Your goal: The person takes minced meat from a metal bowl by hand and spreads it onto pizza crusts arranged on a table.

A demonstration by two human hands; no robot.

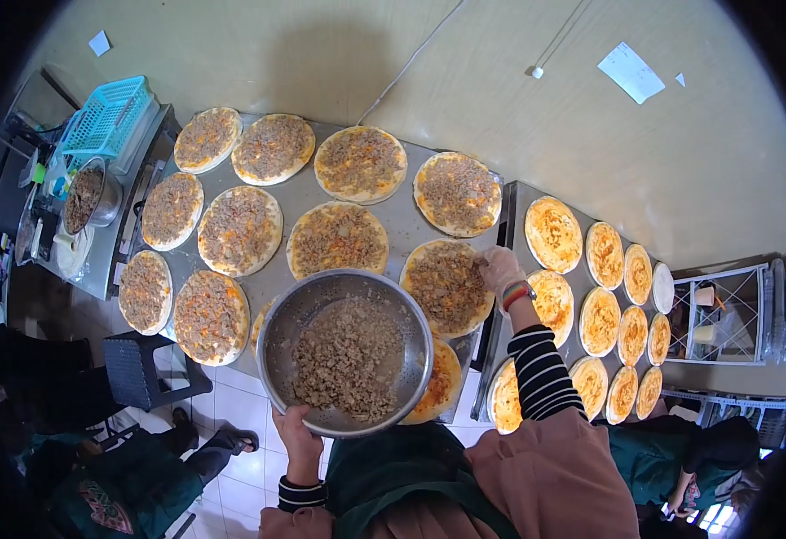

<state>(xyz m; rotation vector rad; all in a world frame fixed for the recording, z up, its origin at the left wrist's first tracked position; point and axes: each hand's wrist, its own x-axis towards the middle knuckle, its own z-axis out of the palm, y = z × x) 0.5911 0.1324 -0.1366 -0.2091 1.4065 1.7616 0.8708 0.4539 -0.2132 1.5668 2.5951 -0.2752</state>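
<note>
My left hand (299, 438) grips the lower left rim of a large metal bowl (272, 359), which holds crumbled ground meat (348, 364). My right hand (501, 272), in a clear glove, is at the right edge of a meat-topped round flatbread (447, 286); its fingers are pressed together, and what they hold, if anything, is hidden. Several more meat-covered rounds (337, 239) lie on the metal table. Partly behind the bowl is a round with orange sauce (440, 384), to its lower right.
On the right table several sauced rounds (600, 321) lie in rows. At the left stand a bowl of brown meat (83, 199) and a turquoise basket (110, 117). A black stool (155, 370) is below the table. People in green aprons are at lower left and lower right.
</note>
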